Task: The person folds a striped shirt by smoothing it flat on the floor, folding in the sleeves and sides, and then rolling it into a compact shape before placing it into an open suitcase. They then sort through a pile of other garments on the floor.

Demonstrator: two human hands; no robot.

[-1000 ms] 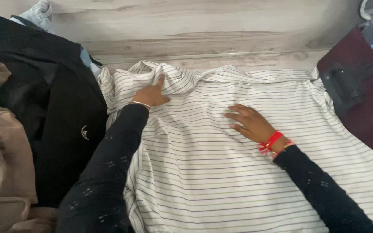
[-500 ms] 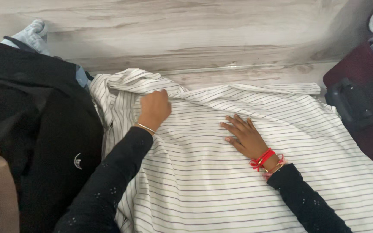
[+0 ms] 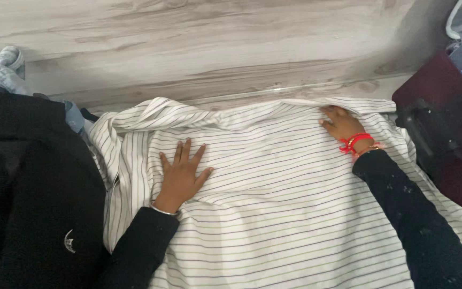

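White striped shirt [image 3: 274, 203] spread flat over the wood-grain surface [image 3: 199, 48], filling centre frame; black garment [image 3: 33, 198] beside its left edge, maroon case [image 3: 445, 128] at its right. Left hand [image 3: 180, 176]: fully open, fingers splayed, palm pressed flat on the shirt's left half, gripping nothing. Right hand [image 3: 343, 124]: partly curled, fingertips on the shirt's top edge; whether it pinches cloth, cannot tell. Versus 0.5 s ago: left hand released the bunched collar fold and flattened lower; right hand moved from mid-shirt to the upper right edge. Both forearms in black sleeves reach forward, right arm extended farther.
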